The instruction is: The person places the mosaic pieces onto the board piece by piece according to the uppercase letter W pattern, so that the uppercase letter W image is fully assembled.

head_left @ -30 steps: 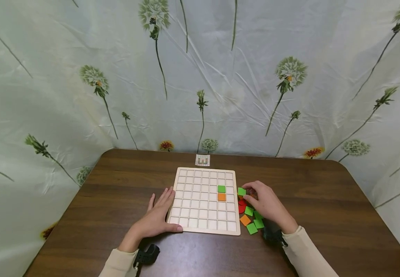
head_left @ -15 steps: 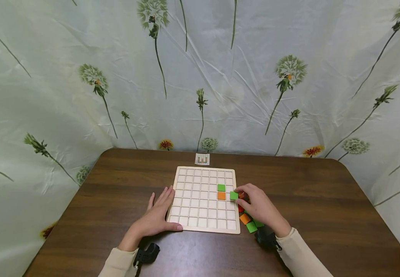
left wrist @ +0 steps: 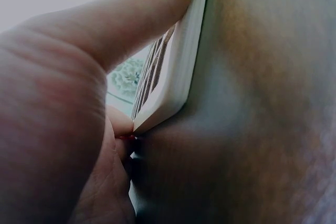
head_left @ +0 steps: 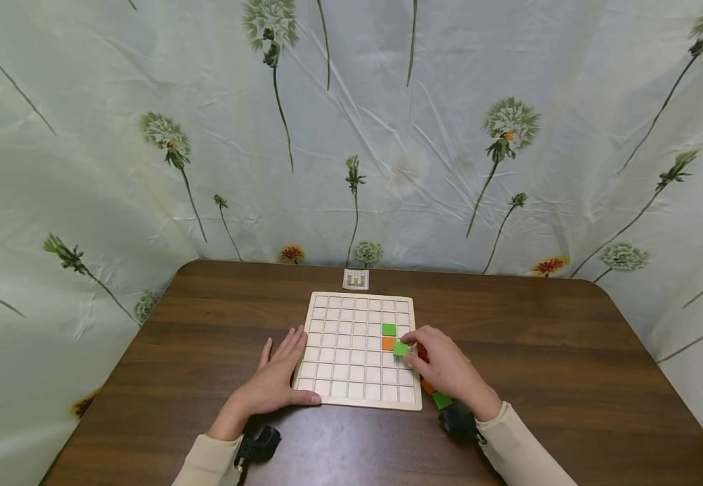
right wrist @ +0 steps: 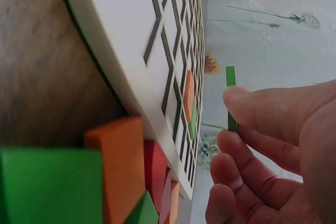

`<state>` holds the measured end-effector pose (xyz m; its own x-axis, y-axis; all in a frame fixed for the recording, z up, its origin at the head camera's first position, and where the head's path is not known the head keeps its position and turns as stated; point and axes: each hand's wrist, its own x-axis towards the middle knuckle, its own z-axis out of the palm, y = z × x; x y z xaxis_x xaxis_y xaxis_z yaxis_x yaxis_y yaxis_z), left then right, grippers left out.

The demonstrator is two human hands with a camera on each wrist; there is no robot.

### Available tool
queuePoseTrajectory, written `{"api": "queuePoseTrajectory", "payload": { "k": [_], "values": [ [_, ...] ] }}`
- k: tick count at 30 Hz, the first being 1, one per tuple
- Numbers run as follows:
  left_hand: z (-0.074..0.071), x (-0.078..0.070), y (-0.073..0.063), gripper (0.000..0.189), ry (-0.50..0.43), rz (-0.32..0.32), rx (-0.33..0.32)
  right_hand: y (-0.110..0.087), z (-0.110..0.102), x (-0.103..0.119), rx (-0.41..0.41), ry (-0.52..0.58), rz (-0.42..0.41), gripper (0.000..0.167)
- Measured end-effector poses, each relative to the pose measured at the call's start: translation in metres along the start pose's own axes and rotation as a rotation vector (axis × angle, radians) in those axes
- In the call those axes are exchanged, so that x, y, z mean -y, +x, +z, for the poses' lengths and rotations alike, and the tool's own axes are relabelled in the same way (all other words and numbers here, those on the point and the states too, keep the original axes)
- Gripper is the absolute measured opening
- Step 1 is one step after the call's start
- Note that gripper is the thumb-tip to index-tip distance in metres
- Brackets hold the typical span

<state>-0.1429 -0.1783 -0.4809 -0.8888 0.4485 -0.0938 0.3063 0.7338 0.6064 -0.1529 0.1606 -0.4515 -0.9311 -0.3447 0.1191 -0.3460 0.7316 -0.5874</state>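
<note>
A pale wooden grid board [head_left: 342, 373] lies on the table. My right hand [head_left: 448, 368] pinches a green square tile [head_left: 400, 349] between thumb and fingers over the board's right part. In the right wrist view that green tile [right wrist: 231, 74] stands edge-on, above the board surface. A green tile [head_left: 389, 329] sits in a cell, with an orange tile [head_left: 389, 343] in the cell just nearer. My left hand [head_left: 272, 386] lies along the board's left edge, fingers straight, its thumb on the near left corner. In the left wrist view the thumb [left wrist: 152, 17] rests on the rim.
Right of the board is a pile of loose tiles, partly hidden under my right hand; a green tile [right wrist: 50, 187], an orange tile [right wrist: 123, 156] and a red tile [right wrist: 154, 169] show there. A small patterned card [head_left: 356, 279] lies beyond the board. A flowered curtain [head_left: 412, 169] hangs behind the table.
My right hand has carried the green tile leftward from the pile, across the board's right edge, to beside the orange tile. My left hand has stayed in place.
</note>
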Motion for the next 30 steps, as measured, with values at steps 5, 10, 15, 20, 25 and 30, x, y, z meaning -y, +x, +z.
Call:
{"api": "queuePoseTrajectory", "payload": {
  "k": [5,10,15,20,25,30],
  "values": [
    [-0.001,-0.002,0.000,0.124,-0.004,0.002,-0.002,-0.001,0.005,0.000,0.014,0.018,-0.030,0.024],
    [-0.001,-0.002,-0.001,0.124,-0.008,0.005,-0.005,-0.001,0.009,0.000,0.015,0.017,-0.039,0.023],
    [0.000,-0.001,0.000,0.124,-0.006,0.004,-0.007,0.000,0.011,0.000,0.015,-0.002,-0.036,0.022],
    [0.000,-0.001,0.000,0.125,-0.005,0.003,-0.008,0.001,0.012,0.001,0.022,-0.015,-0.044,0.020],
    [-0.001,-0.002,0.001,0.125,-0.001,-0.003,-0.002,0.002,0.013,0.001,0.033,-0.027,-0.047,0.018],
    [-0.001,-0.002,0.001,0.125,-0.001,-0.002,-0.005,0.003,0.014,0.001,0.043,-0.040,-0.048,0.018]
  ]
}}
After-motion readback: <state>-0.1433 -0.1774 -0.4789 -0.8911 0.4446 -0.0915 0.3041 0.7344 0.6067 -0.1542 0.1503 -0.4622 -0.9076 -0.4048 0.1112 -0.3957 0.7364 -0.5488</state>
